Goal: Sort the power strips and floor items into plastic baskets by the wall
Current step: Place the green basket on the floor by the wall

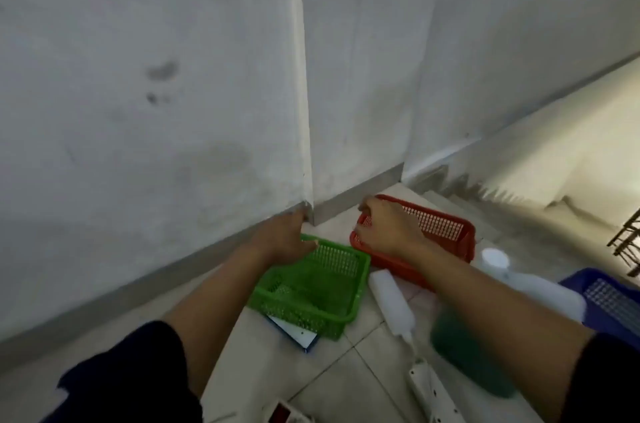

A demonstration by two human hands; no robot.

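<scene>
Both arms stretch toward the wall. The left hand (284,239) grips the green basket (311,294) rim. The right hand (384,228) clasps the red basket (446,232) rim.

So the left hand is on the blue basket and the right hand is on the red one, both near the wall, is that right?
Not quite: the head view shows the left hand on the green basket, not the blue one. The right hand is on the red basket, near the wall.
</scene>
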